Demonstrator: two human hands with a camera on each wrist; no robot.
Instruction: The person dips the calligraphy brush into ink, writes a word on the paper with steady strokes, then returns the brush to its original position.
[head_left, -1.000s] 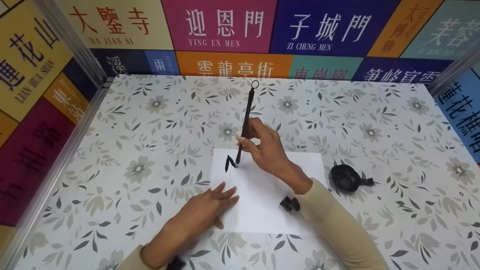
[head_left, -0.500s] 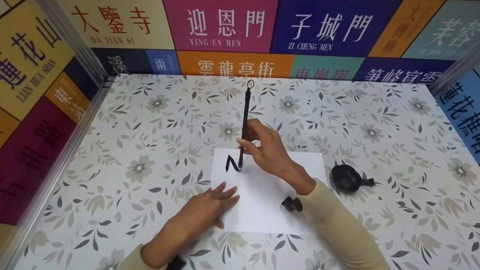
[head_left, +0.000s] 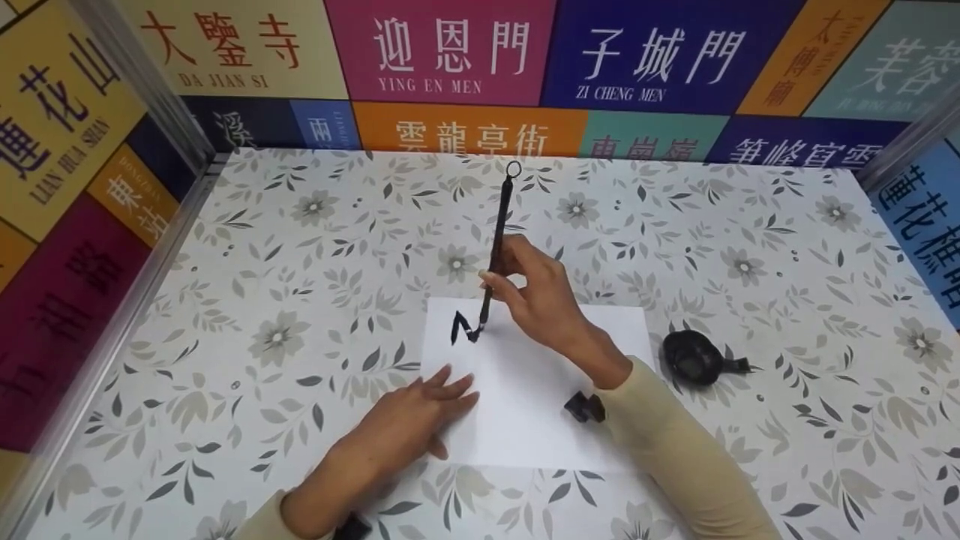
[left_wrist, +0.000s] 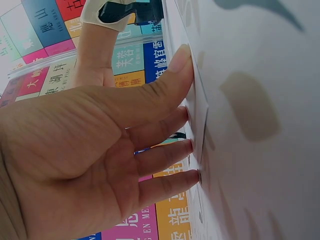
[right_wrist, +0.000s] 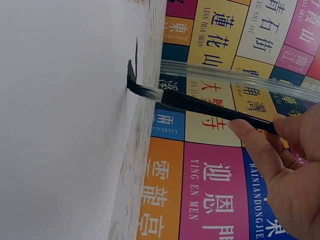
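Observation:
In the head view my right hand point(head_left: 536, 296) pinches a black writing brush point(head_left: 500, 225) with a hanging loop on its top end. The brush leans slightly right, its tip on a white sheet of paper point(head_left: 525, 435). Black ink strokes point(head_left: 458, 324) form a peaked mark near the sheet's upper left. The right wrist view shows the bristles point(right_wrist: 142, 91) bent against the paper. My left hand point(head_left: 409, 420) rests at the sheet's left edge with fingers spread; in the left wrist view its thumb and fingertips touch the paper point(left_wrist: 202, 120).
A small black dish point(head_left: 691, 356) with a short handle stands right of the paper. A black device point(head_left: 585, 407) sits at my right wrist, over the sheet. Floral cloth point(head_left: 277, 337) covers the table. Panels with large characters point(head_left: 450, 52) rise behind it.
The brush tip has gone down and right, lengthening the second ink stroke, then slightly back left. Its top end has swung left and then right. My left hand has stayed put.

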